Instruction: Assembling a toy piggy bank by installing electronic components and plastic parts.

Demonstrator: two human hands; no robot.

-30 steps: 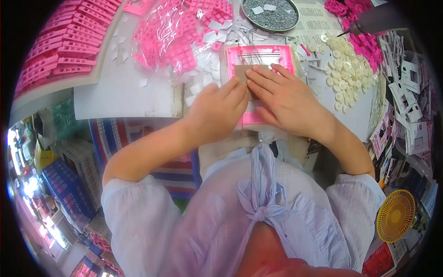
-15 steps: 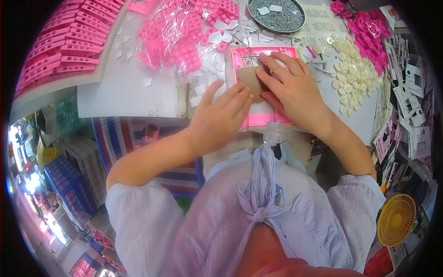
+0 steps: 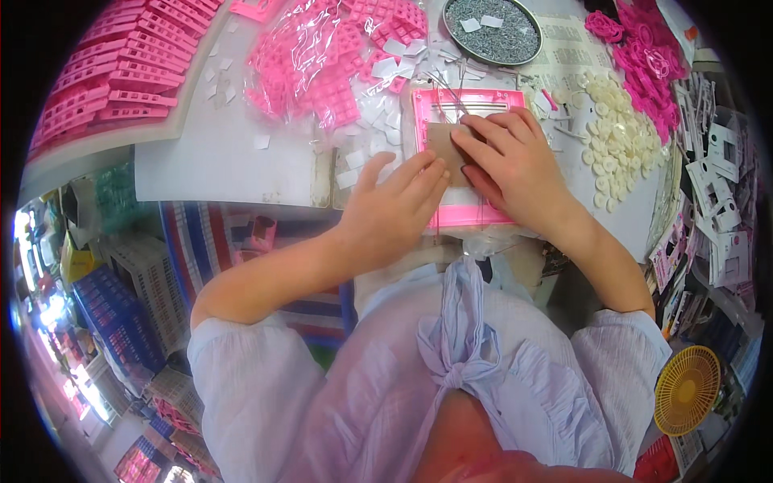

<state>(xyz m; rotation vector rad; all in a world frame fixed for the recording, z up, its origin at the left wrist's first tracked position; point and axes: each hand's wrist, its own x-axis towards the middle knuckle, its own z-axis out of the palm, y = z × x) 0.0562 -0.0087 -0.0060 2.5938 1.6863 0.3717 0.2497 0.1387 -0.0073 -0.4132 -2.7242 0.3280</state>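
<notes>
One brown board (image 3: 440, 142) lies within one pink frame (image 3: 475, 216) at the table's (image 3: 225, 161) near edge. Two hands are on it: the left hand (image 3: 390, 201) rests fingertips on its left side, thumb spread away; the right hand (image 3: 519, 169) bends over its right side, whether pinching I cannot tell. Beyond sits one round tray (image 3: 494, 63) carrying two white paper pieces (image 3: 481, 23). Uncounted cream discs (image 3: 616, 145) heap right; one clear bag (image 3: 298, 72) of pink parts lies far left.
</notes>
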